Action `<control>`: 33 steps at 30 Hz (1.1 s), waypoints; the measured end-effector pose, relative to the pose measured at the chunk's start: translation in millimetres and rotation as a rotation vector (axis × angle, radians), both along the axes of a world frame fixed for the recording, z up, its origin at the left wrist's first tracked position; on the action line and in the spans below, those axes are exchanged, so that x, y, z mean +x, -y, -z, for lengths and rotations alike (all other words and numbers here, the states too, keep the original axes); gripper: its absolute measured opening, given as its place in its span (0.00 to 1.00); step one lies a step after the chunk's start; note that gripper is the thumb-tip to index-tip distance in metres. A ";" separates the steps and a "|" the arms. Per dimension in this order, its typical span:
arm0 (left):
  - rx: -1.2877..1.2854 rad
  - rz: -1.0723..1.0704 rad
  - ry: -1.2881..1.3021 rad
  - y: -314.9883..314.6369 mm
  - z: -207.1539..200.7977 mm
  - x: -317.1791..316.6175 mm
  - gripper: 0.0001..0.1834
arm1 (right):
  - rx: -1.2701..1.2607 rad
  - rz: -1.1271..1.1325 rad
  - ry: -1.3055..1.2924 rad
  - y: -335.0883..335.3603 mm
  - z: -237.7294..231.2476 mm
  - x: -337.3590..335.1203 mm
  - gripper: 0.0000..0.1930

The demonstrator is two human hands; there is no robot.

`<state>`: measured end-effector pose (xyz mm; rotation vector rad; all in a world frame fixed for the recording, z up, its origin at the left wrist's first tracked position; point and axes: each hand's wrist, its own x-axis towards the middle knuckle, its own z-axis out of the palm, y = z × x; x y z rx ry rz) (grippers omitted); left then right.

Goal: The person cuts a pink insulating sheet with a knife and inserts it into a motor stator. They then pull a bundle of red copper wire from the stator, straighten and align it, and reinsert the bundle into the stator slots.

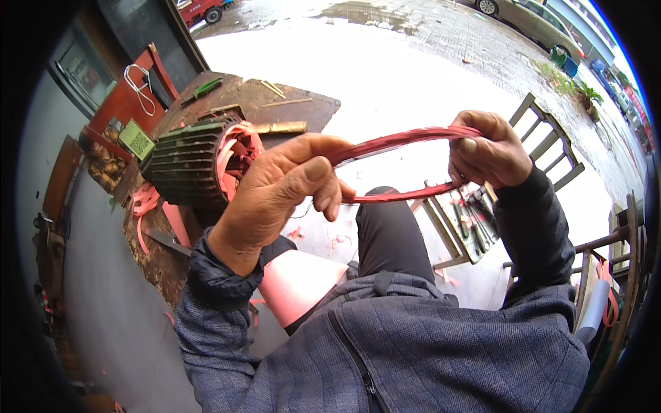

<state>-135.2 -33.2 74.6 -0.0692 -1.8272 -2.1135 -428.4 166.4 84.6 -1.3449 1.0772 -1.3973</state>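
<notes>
A coil of thin reddish wire (406,142) is stretched into a long loop in front of my chest. My left hand (275,189) pinches its left end between thumb and fingers. At the other end, my right hand (492,150) has its fingers curled round the loop. Left of my left hand, a ribbed motor housing (182,165) lies on its side on the wooden table (313,103). Pink strips (237,148) fill its open end, which faces me and is partly covered by my left hand.
A green-handled screwdriver (205,89) and thin sticks lie on the table's far part. Pink strips (144,199) and a blade (169,242) lie near its closer edge. Hand tools (476,224) rest on a low wooden seat beyond my knee. A slatted chair (551,138) stands at right.
</notes>
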 end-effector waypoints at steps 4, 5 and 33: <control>-0.041 0.088 0.123 -9.5 -14.9 -16.1 0.31 | 0.052 0.044 -0.067 -33.4 -25.9 -9.5 0.14; -0.048 0.129 0.166 -11.5 -19.3 -20.4 0.30 | 0.011 0.005 -0.078 -37.1 -29.5 -10.9 0.14; -0.185 0.103 0.157 -10.5 -32.1 -63.0 0.19 | 0.020 0.125 -0.462 -75.6 -11.4 -51.0 0.17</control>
